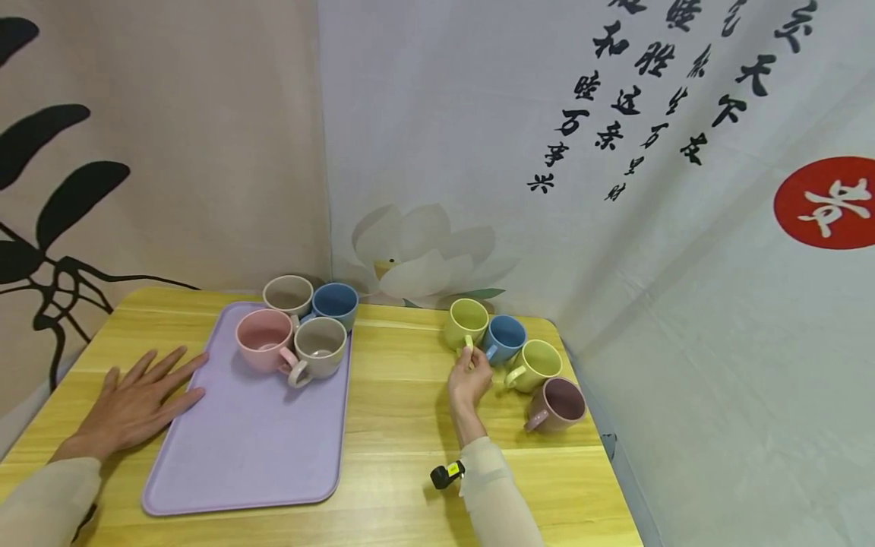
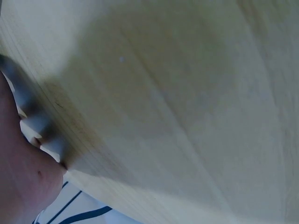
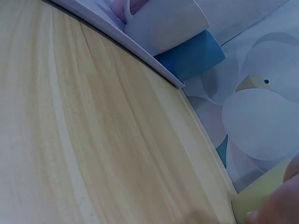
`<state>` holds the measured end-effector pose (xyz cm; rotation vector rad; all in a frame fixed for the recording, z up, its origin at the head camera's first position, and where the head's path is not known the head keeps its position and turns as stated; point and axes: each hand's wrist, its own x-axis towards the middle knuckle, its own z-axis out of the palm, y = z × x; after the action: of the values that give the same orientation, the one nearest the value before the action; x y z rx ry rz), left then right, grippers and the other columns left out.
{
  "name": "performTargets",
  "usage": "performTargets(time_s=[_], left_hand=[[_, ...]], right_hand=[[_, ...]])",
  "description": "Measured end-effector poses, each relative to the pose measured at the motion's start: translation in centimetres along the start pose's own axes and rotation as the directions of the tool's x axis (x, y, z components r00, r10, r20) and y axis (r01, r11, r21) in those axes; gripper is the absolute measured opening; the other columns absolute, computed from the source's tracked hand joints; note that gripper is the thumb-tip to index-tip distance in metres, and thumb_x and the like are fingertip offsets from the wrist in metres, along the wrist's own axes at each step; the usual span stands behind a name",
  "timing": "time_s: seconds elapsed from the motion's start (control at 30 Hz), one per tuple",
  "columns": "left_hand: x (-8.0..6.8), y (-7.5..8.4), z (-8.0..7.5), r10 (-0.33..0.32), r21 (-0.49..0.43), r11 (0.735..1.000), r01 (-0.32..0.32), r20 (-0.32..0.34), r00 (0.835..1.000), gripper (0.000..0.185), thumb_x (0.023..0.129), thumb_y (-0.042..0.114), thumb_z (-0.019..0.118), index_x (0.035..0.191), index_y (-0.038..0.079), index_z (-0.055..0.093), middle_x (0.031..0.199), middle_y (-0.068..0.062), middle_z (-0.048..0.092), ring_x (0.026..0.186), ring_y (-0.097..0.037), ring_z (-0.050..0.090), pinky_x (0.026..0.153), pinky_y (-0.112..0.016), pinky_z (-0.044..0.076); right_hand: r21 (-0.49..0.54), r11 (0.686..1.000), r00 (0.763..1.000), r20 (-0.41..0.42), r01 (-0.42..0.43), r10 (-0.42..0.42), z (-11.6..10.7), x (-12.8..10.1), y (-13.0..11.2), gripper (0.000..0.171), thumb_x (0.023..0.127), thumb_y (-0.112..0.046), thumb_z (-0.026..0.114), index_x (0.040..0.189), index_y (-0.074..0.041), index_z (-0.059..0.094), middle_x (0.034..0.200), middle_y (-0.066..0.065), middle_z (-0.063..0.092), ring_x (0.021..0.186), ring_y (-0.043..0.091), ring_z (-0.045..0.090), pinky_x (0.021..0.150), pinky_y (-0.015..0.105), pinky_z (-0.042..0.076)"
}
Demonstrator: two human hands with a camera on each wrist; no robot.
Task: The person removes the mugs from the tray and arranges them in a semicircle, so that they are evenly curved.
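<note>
My right hand (image 1: 469, 372) pinches the handle of a yellow-green cup (image 1: 466, 320) standing at the back right of the wooden table (image 1: 403, 425). In the right wrist view the same yellow-green cup (image 3: 261, 198) shows at the bottom right corner beside a fingertip. A blue cup (image 1: 506, 337), a second yellow-green cup (image 1: 537, 363) and a mauve cup (image 1: 560, 403) stand just right of that hand. My left hand (image 1: 146, 399) lies flat on the table, fingers spread, touching the left edge of the lilac tray (image 1: 253, 448). The left wrist view shows only table wood (image 2: 177, 107).
On the tray's far end stand a pink cup (image 1: 263, 338), two grey cups (image 1: 320, 346) (image 1: 288, 294) and a blue cup (image 1: 335, 301); in the right wrist view the blue cup (image 3: 191, 55) appears beyond the tray's edge. Cloth backdrops close off the table behind and to the right.
</note>
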<state>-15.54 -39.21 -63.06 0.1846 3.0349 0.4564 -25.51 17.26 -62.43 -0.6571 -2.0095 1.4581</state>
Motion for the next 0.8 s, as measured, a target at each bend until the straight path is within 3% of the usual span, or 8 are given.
performTargets(time_s=[0.1,0.2,0.27,0.43,0.53,0.8], left_hand=[[0.1,0.0,0.0,0.0,0.003,1.0,0.0,0.002,1.0,0.081,0.114,0.072,0.044,0.182,0.036,0.016,0.188,-0.027,0.017,0.167,-0.071,0.005,0.119,-0.099,-0.002],[0.1,0.0,0.0,-0.002,0.002,1.0,0.002,0.009,1.0,0.082,0.114,0.072,0.043,0.182,0.036,0.015,0.188,-0.027,0.015,0.168,-0.07,0.003,0.12,-0.099,-0.003],[0.1,0.0,0.0,-0.001,0.001,1.0,0.001,0.013,1.0,0.082,0.114,0.072,0.043,0.182,0.036,0.014,0.188,-0.027,0.014,0.168,-0.07,0.002,0.12,-0.099,-0.003],[0.0,0.1,-0.1,-0.001,0.0,1.0,0.001,0.018,1.0,0.083,0.114,0.072,0.043,0.182,0.036,0.014,0.188,-0.028,0.014,0.167,-0.071,0.003,0.12,-0.099,-0.003],[-0.1,0.1,-0.1,-0.004,0.0,1.0,0.004,0.019,1.0,0.082,0.114,0.072,0.043,0.182,0.036,0.014,0.188,-0.028,0.014,0.167,-0.071,0.003,0.119,-0.099,-0.003],[-0.1,0.0,0.0,-0.001,0.0,1.0,0.001,0.01,1.0,0.082,0.114,0.072,0.044,0.182,0.037,0.013,0.189,-0.027,0.014,0.168,-0.07,0.002,0.12,-0.099,-0.003]], right_hand=[[0.007,1.0,1.0,0.004,-0.011,0.011,-0.7,-1.0,-2.2,0.019,0.11,-0.017,0.074,0.117,-0.003,0.083,0.113,0.019,0.087,0.101,0.037,0.083,0.083,0.04,0.068],[0.005,0.999,0.999,0.022,-0.035,0.035,-1.1,-1.5,-3.3,0.022,0.111,-0.015,0.072,0.122,0.001,0.081,0.119,0.021,0.087,0.108,0.039,0.084,0.089,0.044,0.069],[0.009,0.999,0.999,0.024,-0.043,0.043,-1.1,-1.4,-3.2,0.022,0.111,-0.015,0.072,0.123,0.002,0.081,0.12,0.021,0.086,0.109,0.039,0.084,0.09,0.044,0.07],[0.058,0.998,1.0,0.008,0.014,-0.015,-0.4,-0.2,-0.3,0.021,0.109,-0.021,0.078,0.117,-0.003,0.083,0.112,0.018,0.088,0.097,0.03,0.086,0.076,0.034,0.069],[0.066,0.997,0.999,0.01,0.048,-0.049,-0.6,-0.4,-0.2,0.021,0.108,-0.023,0.079,0.117,-0.004,0.084,0.112,0.016,0.088,0.101,0.032,0.086,0.078,0.036,0.07],[0.039,0.999,0.996,0.085,-0.01,0.006,-1.8,-2.4,-3.6,0.03,0.109,-0.014,0.075,0.136,0.001,0.076,0.134,0.026,0.081,0.124,0.047,0.08,0.105,0.055,0.068]])
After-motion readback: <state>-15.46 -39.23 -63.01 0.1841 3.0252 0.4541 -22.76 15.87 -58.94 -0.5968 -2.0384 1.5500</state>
